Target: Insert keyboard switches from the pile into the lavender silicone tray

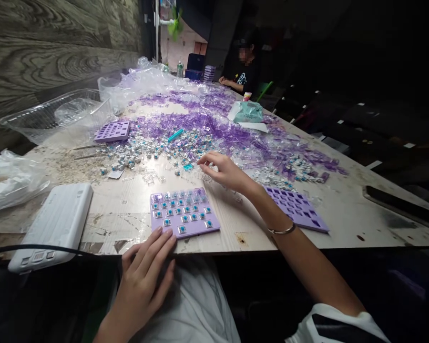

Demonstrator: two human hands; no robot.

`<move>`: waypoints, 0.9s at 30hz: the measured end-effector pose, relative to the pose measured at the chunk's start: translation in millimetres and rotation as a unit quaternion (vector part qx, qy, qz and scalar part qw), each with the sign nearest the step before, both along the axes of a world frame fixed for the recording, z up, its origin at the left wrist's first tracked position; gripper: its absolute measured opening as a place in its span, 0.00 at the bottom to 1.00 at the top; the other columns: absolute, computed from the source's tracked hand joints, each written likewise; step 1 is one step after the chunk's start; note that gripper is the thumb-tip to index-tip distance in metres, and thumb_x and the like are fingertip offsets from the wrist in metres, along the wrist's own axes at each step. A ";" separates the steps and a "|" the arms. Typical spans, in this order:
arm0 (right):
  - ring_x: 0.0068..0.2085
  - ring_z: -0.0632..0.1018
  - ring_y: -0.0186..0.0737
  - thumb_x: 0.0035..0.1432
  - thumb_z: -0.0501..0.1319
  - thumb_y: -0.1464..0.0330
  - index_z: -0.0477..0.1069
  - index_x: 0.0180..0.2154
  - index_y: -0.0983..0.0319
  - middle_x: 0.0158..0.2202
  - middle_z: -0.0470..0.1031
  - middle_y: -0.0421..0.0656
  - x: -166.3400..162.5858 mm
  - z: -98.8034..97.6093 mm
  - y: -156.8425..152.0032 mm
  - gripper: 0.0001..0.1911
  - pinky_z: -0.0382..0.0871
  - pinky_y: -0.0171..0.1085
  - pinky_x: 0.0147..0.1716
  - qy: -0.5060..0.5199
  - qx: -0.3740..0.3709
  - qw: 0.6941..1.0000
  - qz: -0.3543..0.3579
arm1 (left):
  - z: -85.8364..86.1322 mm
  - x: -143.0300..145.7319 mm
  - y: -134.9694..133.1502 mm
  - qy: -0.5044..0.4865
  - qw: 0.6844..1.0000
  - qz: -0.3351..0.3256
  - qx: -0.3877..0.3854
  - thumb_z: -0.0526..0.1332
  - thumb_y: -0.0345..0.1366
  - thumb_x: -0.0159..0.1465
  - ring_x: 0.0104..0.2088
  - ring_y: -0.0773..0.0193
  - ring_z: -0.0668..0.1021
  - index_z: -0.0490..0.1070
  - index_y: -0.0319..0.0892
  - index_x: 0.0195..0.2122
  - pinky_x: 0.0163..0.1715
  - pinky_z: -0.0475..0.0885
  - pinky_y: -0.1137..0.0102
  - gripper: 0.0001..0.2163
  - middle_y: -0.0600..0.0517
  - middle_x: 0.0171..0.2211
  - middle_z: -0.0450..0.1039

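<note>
A light purple foam block (pixel 196 232) lies near the table's front edge, with rows of small square keyboard switches (pixel 185 219) with blue centres set in it. Some switches in its back row appear to have clear pieces over them. My left hand (pixel 146 271) rests at the block's near left edge, fingers stretched and nothing visible in them. Past the block, my right hand (pixel 225 171) reaches over loose clear pieces and switches, its thumb and forefinger apart at the tips. Whether it touches a piece is not plain. Loose switches (pixel 128 155) are heaped beyond it.
A second purple block (pixel 300 209) lies under my right forearm, another (pixel 112 131) at back left. A white power bank (pixel 53 224) with a black cable sits left. Purple clear pieces (pixel 207 124), a plastic tray (pixel 57 116) and a phone (pixel 400 200) lie around. A person (pixel 243 66) sits far back.
</note>
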State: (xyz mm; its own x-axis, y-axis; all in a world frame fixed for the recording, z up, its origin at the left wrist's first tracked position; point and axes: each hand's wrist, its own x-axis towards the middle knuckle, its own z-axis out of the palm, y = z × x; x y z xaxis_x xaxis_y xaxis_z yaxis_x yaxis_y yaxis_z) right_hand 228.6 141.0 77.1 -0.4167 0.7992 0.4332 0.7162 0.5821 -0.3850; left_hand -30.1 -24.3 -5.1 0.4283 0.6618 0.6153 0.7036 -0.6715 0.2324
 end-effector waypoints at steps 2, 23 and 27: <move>0.39 0.76 0.39 0.64 0.54 0.68 0.72 0.38 0.61 0.39 0.76 0.44 -3.0 4.9 -7.1 0.08 0.67 0.37 0.35 0.013 -0.013 1.000 0.024 | 2.6 0.3 -0.4 0.006 1.000 0.005 0.009 0.55 0.28 0.66 0.60 0.57 0.70 0.62 0.42 0.60 0.51 0.58 0.63 0.20 0.47 0.56 0.72; 0.47 0.71 0.46 0.68 0.48 0.69 0.68 0.37 0.61 0.41 0.68 0.47 8.9 10.6 -1.8 0.12 0.65 0.49 0.52 0.071 0.155 0.979 -0.116 | 26.4 69.4 18.7 0.027 0.994 -0.074 0.074 0.55 0.31 0.67 0.56 0.57 0.73 0.64 0.30 0.57 0.49 0.64 0.67 0.19 0.41 0.54 0.73; 0.45 0.71 0.45 0.67 0.50 0.68 0.68 0.36 0.59 0.40 0.70 0.47 2.1 -1.6 0.4 0.10 0.64 0.48 0.52 0.021 0.105 0.993 -0.043 | 23.1 71.7 20.2 0.005 0.992 -0.052 0.112 0.56 0.31 0.67 0.54 0.59 0.74 0.65 0.32 0.56 0.48 0.62 0.65 0.17 0.46 0.49 0.77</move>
